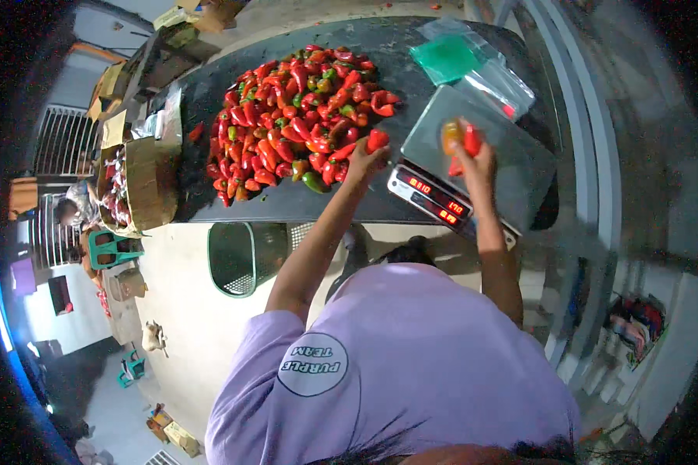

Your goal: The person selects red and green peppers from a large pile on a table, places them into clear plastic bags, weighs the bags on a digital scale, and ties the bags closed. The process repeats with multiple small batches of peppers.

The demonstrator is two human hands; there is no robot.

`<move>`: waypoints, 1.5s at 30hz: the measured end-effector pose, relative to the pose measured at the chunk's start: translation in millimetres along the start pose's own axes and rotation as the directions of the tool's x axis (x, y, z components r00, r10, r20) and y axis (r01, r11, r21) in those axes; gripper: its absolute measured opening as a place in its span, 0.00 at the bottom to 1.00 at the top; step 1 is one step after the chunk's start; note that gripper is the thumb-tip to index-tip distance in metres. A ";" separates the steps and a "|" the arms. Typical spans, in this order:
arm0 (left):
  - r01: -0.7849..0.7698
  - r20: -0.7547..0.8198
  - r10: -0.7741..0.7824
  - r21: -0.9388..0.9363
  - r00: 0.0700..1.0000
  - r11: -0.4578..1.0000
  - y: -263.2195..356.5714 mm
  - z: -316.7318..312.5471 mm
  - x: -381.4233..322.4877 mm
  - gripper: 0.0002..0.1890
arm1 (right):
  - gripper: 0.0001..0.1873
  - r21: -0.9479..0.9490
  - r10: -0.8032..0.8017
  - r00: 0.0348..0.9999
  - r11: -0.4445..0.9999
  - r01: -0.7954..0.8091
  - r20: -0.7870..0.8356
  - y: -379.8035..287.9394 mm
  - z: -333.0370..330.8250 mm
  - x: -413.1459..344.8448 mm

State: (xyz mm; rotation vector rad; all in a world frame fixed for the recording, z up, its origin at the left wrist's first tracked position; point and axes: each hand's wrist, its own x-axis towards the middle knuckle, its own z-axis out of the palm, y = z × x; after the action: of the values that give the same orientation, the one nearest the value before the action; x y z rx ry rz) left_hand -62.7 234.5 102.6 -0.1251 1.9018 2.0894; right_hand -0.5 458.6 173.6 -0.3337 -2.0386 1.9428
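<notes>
A large heap of mostly red peppers [285, 116], a few of them green, covers the middle of a dark tabletop [209, 174]. At the heap's near right edge my left hand [367, 160] grips a red pepper [377, 140]. Over the metal platform [436, 122] of a digital scale, my right hand [478, 160] holds several peppers, an orange-yellow one [451, 137] and red ones [472, 139] among them. Motion blurs that hand, so I cannot tell whether its peppers touch the platform. The scale's display [430, 197] is lit with red digits.
Clear plastic bags [494, 81] and a green packet [448, 58] lie behind the scale. A cardboard box [151, 186] with wrapped contents stands left of the table. Below the table edge is a dark green plastic basket [232, 256]. Farther left are a person [78, 203], a green chair [110, 250] and a dog [153, 337].
</notes>
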 end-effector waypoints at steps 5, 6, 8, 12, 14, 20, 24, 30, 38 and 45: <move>-0.364 -0.099 0.578 0.687 0.810 0.629 -26.3 -66.1 47.4 0.31 | 0.22 -0.022 0.189 0.955 0.982 -0.189 0.230 21.1 120.2 16.6; -0.226 0.029 0.267 0.625 0.963 0.747 15.5 -51.6 42.1 0.35 | 0.26 -0.117 0.010 0.997 0.993 -0.002 0.071 55.7 130.0 28.4; -0.267 0.006 0.331 0.606 0.944 0.750 9.5 -79.2 43.3 0.37 | 0.41 -0.218 -0.006 0.996 0.976 0.025 0.086 58.2 172.0 28.9; -0.345 0.061 0.367 0.514 0.928 0.786 31.5 -135.2 53.8 0.22 | 0.45 -0.607 -0.230 0.964 0.750 0.265 0.137 115.2 208.8 30.6; -0.334 0.027 0.387 0.565 0.922 0.755 62.7 -181.5 56.0 0.10 | 0.43 -0.608 -0.434 0.869 0.632 0.481 0.238 122.2 214.9 27.8; -0.284 -0.134 0.610 0.794 0.781 0.538 116.5 -334.3 143.6 0.11 | 0.36 -0.641 -0.181 0.960 0.716 0.277 0.212 93.2 214.5 10.9; -0.117 -0.051 0.551 0.957 0.833 0.266 130.0 -411.7 229.7 0.14 | 0.26 -0.524 0.053 0.979 0.850 0.059 0.196 68.7 195.8 -30.9; -0.012 0.015 0.156 1.000 0.988 -0.023 113.3 -440.6 301.9 0.20 | 0.13 -0.620 0.405 0.888 0.760 -0.195 0.218 6.6 178.9 -132.3; -0.094 0.099 0.281 0.995 0.955 -0.031 101.2 -443.0 313.0 0.22 | 0.12 -0.638 0.278 0.957 0.753 -0.162 0.086 14.8 166.5 -173.9; -0.070 0.028 0.430 0.994 0.902 0.083 119.6 -425.0 267.3 0.24 | 0.13 -0.663 0.291 0.941 0.741 -0.107 0.174 30.3 169.1 -169.5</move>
State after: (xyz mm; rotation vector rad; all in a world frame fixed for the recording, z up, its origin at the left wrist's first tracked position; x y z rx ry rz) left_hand -411.1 -146.1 96.0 0.2818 3.2605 0.3762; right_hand 92.1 240.7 127.2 -0.4770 -2.9438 1.3573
